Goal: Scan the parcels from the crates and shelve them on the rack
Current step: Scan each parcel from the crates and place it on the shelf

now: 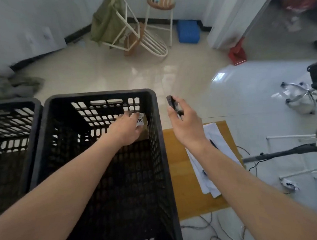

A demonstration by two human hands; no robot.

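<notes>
From the head camera, the left hand (126, 129) reached deep into a large black crate (103, 96) and lay on a small brown parcel (143, 133) in the crate's far right corner. The fingers curled over the parcel's top edge and partly covered its white label (139, 120), on which the digits "36" could be read. The hand gripped the parcel, which sat low against the crate's right wall and far wall. How much of the parcel was lifted off the crate floor could not be told.

The right hand (185, 122) hovered outside the crate, just right of its rim, above a yellow wooden table (183, 173). It held a slim black scanner (172, 104) with thumb and fingers closed round it, the scanner's end sticking out beyond the fingers.

A second black crate (15, 107) stood touching the first on its left. White papers (210, 172) with a pen (213, 144) on them lay on the table beneath the right forearm. Farther off on the shiny tile floor, a white chair (142, 39) lay tipped over, a stool (161, 4) stood behind it, and a blue box (188, 30) rested near the wall. A red dustpan (237, 54) stood by the doorway.
</notes>
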